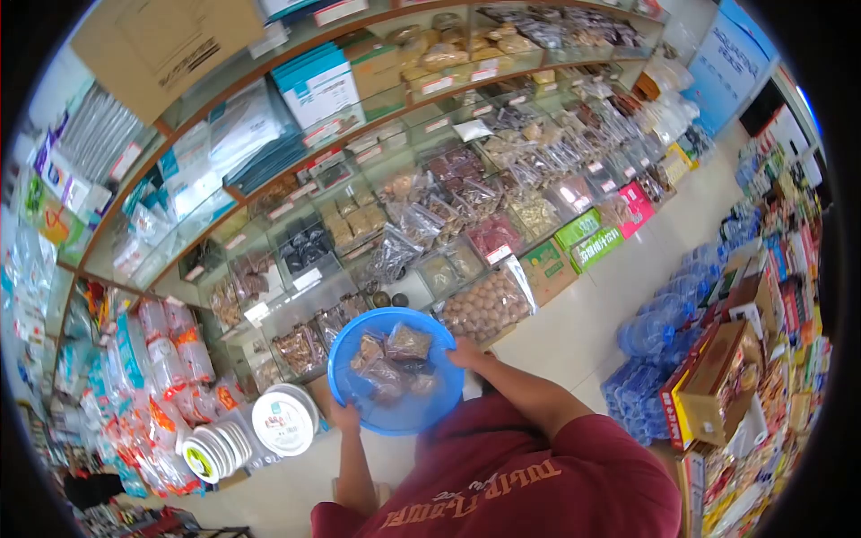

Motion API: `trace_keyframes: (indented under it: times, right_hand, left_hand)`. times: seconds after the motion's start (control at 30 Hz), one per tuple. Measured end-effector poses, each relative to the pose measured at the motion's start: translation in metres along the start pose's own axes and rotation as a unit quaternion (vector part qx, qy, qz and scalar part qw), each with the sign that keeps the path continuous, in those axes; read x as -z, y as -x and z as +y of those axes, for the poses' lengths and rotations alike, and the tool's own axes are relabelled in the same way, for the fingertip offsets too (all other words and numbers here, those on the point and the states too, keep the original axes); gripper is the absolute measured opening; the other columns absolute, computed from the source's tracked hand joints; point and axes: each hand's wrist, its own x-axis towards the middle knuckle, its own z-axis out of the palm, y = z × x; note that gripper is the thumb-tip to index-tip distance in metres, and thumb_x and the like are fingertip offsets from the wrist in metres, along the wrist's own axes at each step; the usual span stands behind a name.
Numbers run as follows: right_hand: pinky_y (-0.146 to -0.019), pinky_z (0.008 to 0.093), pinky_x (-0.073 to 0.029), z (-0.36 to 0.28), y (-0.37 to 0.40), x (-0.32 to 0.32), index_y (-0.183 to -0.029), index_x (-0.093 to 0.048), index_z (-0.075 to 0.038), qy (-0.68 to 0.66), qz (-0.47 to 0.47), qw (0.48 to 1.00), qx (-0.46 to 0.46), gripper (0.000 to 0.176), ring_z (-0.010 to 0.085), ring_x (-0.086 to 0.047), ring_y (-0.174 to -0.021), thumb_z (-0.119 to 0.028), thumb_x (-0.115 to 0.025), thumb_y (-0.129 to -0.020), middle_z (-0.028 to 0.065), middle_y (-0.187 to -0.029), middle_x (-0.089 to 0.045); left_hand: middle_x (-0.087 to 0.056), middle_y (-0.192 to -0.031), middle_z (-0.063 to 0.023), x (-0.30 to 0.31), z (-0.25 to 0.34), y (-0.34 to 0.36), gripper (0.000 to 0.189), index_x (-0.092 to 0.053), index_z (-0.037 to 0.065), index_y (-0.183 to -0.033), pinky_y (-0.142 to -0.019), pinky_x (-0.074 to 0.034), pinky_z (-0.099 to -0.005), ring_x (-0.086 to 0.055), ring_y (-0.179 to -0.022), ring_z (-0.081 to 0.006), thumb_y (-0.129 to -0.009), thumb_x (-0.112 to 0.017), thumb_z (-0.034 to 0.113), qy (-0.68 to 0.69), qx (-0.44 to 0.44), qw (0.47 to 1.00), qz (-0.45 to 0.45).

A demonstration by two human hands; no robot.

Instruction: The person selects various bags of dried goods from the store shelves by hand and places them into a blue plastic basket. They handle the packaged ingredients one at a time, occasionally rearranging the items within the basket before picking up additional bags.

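A round blue plastic basin (359,414) is held in front of my maroon shirt, over the floor beside the shelves. My left hand (343,415) grips its rim at the lower left, and my right hand (465,353) grips the rim on the right. The fingers of both hands are partly hidden by the rim. Inside the basin lie several clear bags of dried goods, among them a greenish-brown packet (408,342) and a tan one (369,351). Just beyond the basin, bins of dried goods line the bottom shelf, including round brown nuts or fruit (485,303).
Tiered shelves with glass-fronted bins (448,170) run along the far side. White lidded tubs (285,421) and bagged plastic ware (170,359) stand at left. Shrink-wrapped water bottles (639,394) and an open carton (722,381) flank the tiled aisle (574,359) at right.
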Motion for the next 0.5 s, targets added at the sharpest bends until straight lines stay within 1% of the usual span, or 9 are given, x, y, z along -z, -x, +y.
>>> trace_keyframes:
  times: [0.07, 0.13, 0.17, 0.23, 0.3, 0.33, 0.37, 0.43, 0.5]
  right_hand:
    - [-0.07, 0.0429, -0.05, 0.019, 0.005, 0.009, -0.091, -0.065, -0.006, -0.009, 0.006, 1.0, -0.018, 0.027, 0.0355, -0.063, -0.079, -0.024, -0.057, -0.072, 0.0219, -0.085, -0.064]
    - [-0.056, 0.035, -0.05, 0.018, 0.027, 0.034, -0.087, -0.066, -0.006, -0.055, 0.01, 0.998, -0.035, 0.021, 0.0209, -0.063, -0.063, -0.023, -0.06, -0.076, 0.0132, -0.073, -0.064]
    - [-0.056, 0.035, -0.05, 0.018, 0.039, 0.043, -0.087, -0.066, -0.006, -0.063, 0.015, 0.997, -0.034, 0.021, 0.0209, -0.063, -0.063, -0.023, -0.06, -0.076, 0.0132, -0.073, -0.064]
    - [-0.062, 0.0408, -0.051, 0.024, 0.058, 0.059, -0.083, -0.066, -0.005, -0.172, 0.072, 0.982, -0.036, 0.022, 0.0289, -0.065, -0.067, -0.023, -0.059, -0.072, 0.0175, -0.074, -0.065]
    - [-0.059, 0.0397, -0.052, 0.05, 0.059, 0.069, -0.084, -0.066, -0.005, -0.182, 0.055, 0.98, -0.063, 0.022, 0.0269, -0.064, -0.063, -0.023, -0.059, -0.073, 0.0156, -0.072, -0.064]
    - [-0.056, 0.0386, -0.053, 0.064, 0.058, 0.075, -0.085, -0.066, -0.005, -0.189, 0.037, 0.977, -0.094, 0.022, 0.0249, -0.064, -0.059, -0.022, -0.059, -0.073, 0.0137, -0.07, -0.064]
    - [-0.056, 0.0386, -0.053, 0.077, 0.056, 0.084, -0.085, -0.066, -0.005, -0.192, 0.041, 0.976, -0.089, 0.022, 0.0249, -0.064, -0.059, -0.022, -0.059, -0.073, 0.0137, -0.07, -0.064]
    - [-0.05, 0.0348, -0.052, 0.1, 0.055, 0.103, -0.095, -0.065, -0.006, -0.169, 0.027, 0.978, -0.115, 0.025, 0.0212, -0.063, -0.058, -0.023, -0.059, -0.077, 0.0106, -0.073, -0.064]
    - [-0.051, 0.0353, -0.053, 0.122, 0.064, 0.134, -0.092, -0.066, -0.005, -0.196, 0.029, 0.973, -0.121, 0.025, 0.022, -0.063, -0.057, -0.023, -0.059, -0.076, 0.0112, -0.071, -0.064]
  left_hand:
    - [-0.061, -0.098, -0.015, -0.007, 0.046, 0.02, 0.036, -0.051, 0.001, -0.111, -0.081, -0.046, -0.039, -0.06, -0.088, -0.0277, -0.076, -0.057, -0.003, -0.087, -0.085, 0.993, -0.005]
    - [-0.061, -0.098, -0.0149, -0.015, 0.106, 0.043, 0.036, -0.051, 0.001, -0.112, -0.082, -0.045, -0.0387, -0.06, -0.09, -0.0281, -0.076, -0.057, -0.003, -0.093, -0.081, 0.992, -0.037]
    - [-0.06, -0.098, -0.0147, -0.02, 0.124, 0.049, 0.037, -0.05, 0.002, -0.113, -0.084, -0.044, -0.0384, -0.059, -0.092, -0.0285, -0.077, -0.057, -0.003, -0.092, -0.065, 0.992, -0.062]
    - [-0.06, -0.1, -0.0152, -0.031, 0.135, 0.053, 0.038, -0.049, 0.002, -0.114, -0.085, -0.044, -0.0383, -0.059, -0.093, -0.0288, -0.077, -0.057, -0.003, -0.112, -0.095, 0.986, -0.082]
    - [-0.06, -0.101, -0.0158, -0.049, 0.131, 0.054, 0.04, -0.048, 0.001, -0.116, -0.086, -0.044, -0.0383, -0.059, -0.094, -0.0291, -0.077, -0.056, -0.003, -0.127, -0.124, 0.979, -0.1]
    - [-0.059, -0.101, -0.0167, -0.062, 0.113, 0.044, 0.04, -0.047, 0.001, -0.116, -0.086, -0.043, -0.0385, -0.058, -0.095, -0.0299, -0.077, -0.056, -0.003, -0.135, -0.163, 0.972, -0.104]
    - [-0.059, -0.102, -0.0175, -0.076, 0.1, 0.04, 0.041, -0.047, 0.001, -0.117, -0.086, -0.043, -0.0387, -0.058, -0.096, -0.0307, -0.077, -0.055, -0.003, -0.143, -0.202, 0.963, -0.109]
    - [-0.059, -0.102, -0.0177, -0.106, 0.097, 0.05, 0.04, -0.047, 0.001, -0.116, -0.086, -0.043, -0.0388, -0.058, -0.097, -0.0312, -0.077, -0.056, -0.002, -0.152, -0.229, 0.956, -0.105]
    - [-0.059, -0.102, -0.018, -0.133, 0.104, 0.071, 0.039, -0.048, 0.001, -0.115, -0.086, -0.044, -0.0389, -0.058, -0.097, -0.0317, -0.076, -0.056, -0.002, -0.166, -0.256, 0.947, -0.104]
